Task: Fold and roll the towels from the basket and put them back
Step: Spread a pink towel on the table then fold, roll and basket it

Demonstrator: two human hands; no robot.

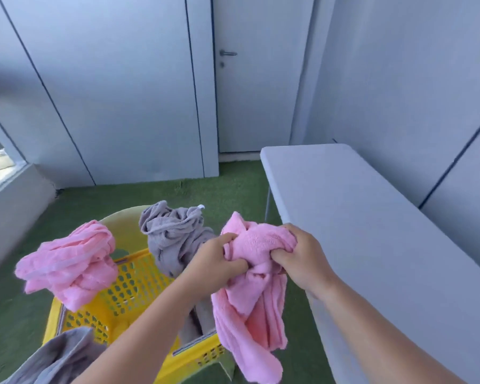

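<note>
Two hands are gripping one pink towel [250,314] in the lower middle of the frame. Your left hand [219,261] is bunching its fluffy top from the left, and your right hand [302,259] is clutching it from the right, with fingers curled into the pile on both sides. The towel is hanging in loose folds in front of the near right corner of the yellow basket [133,284], which is showing in the lower left with green turf [219,189] around it. The basket is plastic, and its walls are pierced by rows of small holes.

A second pink towel [67,261] is lying crumpled over the basket's left rim. A grey towel [172,234] is draping in a heap over the far rim, just behind your left hand. Another grey cloth [53,358] is showing at the bottom left corner.

On the right, a pale table [372,217] with a smooth top and a rounded corner is running along the wall, just beside your right wrist. A closed door [261,106] with a metal handle [227,53] is standing at the upper middle.
</note>
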